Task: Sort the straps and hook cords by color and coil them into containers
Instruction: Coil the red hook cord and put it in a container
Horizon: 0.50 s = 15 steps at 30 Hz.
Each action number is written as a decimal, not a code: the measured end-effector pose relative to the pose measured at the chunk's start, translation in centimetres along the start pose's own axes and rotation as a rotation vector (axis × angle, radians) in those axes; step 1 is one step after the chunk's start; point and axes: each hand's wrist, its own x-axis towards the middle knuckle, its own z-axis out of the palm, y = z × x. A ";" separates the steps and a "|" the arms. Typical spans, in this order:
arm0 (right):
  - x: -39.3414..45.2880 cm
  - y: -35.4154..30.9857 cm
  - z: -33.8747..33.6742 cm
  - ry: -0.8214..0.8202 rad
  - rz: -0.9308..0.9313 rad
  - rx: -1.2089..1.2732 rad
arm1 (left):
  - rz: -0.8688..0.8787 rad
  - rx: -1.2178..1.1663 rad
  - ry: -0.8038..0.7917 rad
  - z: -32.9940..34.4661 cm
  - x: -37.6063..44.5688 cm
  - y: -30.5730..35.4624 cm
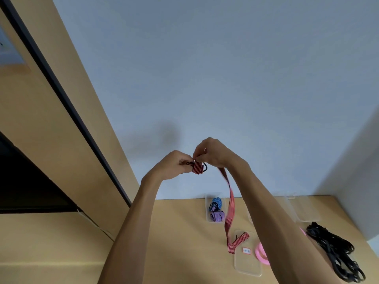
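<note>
Red striped strap [230, 203] pinched up in both my hands, its rolled end with a black hook, its tail trailing onto a clear container [247, 261], blue and purple coils in the container [208, 210] beyond that, black cords [336, 251] heaped right of it

Red-and-black striped strap [229, 210], blue coil [216, 201], purple coil [217, 216], pink strap [261, 254], black cords [332, 249], tan table [184, 232].

Both hands raised: left hand [174, 166] and right hand [213, 153] pinch red striped strap [230, 203] (tail trails onto table [184, 232]).
</note>
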 end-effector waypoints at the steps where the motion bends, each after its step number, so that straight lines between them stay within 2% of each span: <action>1: -0.2 0.2 -0.1 -0.003 -0.025 0.073 | 0.034 -0.089 -0.020 -0.1 -0.4 -0.3; 4: -0.6 0.8 -0.1 -0.008 -0.040 0.496 | 0.143 -0.425 0.018 -0.2 -1.2 -0.5; 6: -0.7 0.7 0.8 -0.015 -0.009 0.758 | 0.183 -0.601 0.111 0.0 -1.1 0.0; 7: -0.7 0.5 1.3 0.003 0.020 0.813 | 0.176 -0.650 0.181 0.3 -0.8 0.3; 11: -0.5 0.1 3.1 0.100 0.138 0.856 | 0.050 -0.790 0.489 1.3 0.5 1.6; 13: -0.5 0.0 3.3 0.113 0.142 0.882 | 0.022 -0.876 0.582 1.7 0.7 2.0; 15: -0.4 -0.1 3.2 0.177 0.142 0.771 | 0.041 -0.933 0.626 1.9 0.7 2.7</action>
